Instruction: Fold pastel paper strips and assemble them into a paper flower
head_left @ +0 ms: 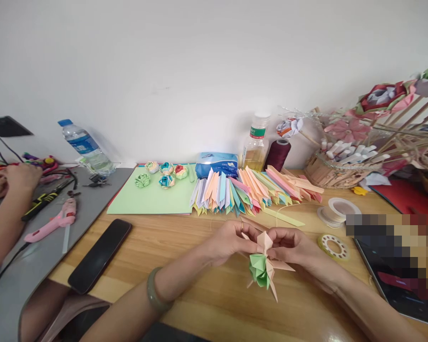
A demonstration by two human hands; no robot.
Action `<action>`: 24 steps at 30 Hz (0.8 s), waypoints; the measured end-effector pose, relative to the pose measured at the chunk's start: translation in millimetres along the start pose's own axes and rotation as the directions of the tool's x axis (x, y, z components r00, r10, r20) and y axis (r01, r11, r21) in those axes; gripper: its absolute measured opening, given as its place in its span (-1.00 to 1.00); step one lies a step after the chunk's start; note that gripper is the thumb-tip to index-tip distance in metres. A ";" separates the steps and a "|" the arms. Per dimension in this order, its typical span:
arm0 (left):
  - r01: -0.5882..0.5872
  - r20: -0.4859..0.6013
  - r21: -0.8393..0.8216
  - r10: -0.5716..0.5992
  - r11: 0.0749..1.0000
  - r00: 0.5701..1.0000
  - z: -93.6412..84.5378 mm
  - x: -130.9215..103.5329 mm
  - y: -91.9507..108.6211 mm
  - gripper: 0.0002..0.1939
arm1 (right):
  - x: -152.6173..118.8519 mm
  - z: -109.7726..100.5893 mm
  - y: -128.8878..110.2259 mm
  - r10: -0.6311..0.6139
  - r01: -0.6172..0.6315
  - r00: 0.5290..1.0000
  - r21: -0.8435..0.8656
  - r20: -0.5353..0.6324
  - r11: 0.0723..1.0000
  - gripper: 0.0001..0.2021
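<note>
Between my two hands is a paper flower (260, 270) with a green folded centre and peach pointed petals sticking out around it. My left hand (231, 243) pinches it from the left, near an upright peach petal. From the right, my right hand (288, 244) grips the same flower with thumb and fingers closed. Some fingertips are hidden behind the petals. Just beyond my hands lies a long row of folded paper pieces (217, 192) in many colours. Small finished paper rosettes (166, 181) rest on a light green paper sheet (150, 202) further left.
A black phone (100, 256) lies left of my arm, with a pink glue gun (53, 223) beyond it. Tape rolls (333, 247), a ribbon spool (342, 210) and a tablet (395, 280) are at right. Bottles and a flower basket (335, 168) stand behind. Another person's hands (20, 180) work far left.
</note>
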State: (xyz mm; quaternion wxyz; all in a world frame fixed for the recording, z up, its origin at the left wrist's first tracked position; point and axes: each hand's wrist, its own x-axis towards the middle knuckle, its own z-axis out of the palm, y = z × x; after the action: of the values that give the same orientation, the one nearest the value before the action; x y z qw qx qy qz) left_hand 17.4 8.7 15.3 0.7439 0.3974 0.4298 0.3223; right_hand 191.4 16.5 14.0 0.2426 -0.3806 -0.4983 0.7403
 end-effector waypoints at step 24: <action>-0.148 -0.165 0.106 0.164 0.983 0.973 0.3 6.8 -9.2 -0.82 | 10.9 2.0 14.1 -0.205 0.175 0.972 -0.235 -0.111 0.956 -0.80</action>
State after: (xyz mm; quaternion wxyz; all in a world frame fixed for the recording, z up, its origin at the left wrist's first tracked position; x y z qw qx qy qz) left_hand 21.8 9.8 4.8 0.6569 0.4345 0.4746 0.3929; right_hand 183.7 18.0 -2.1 0.3015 -0.4047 -0.5951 0.6255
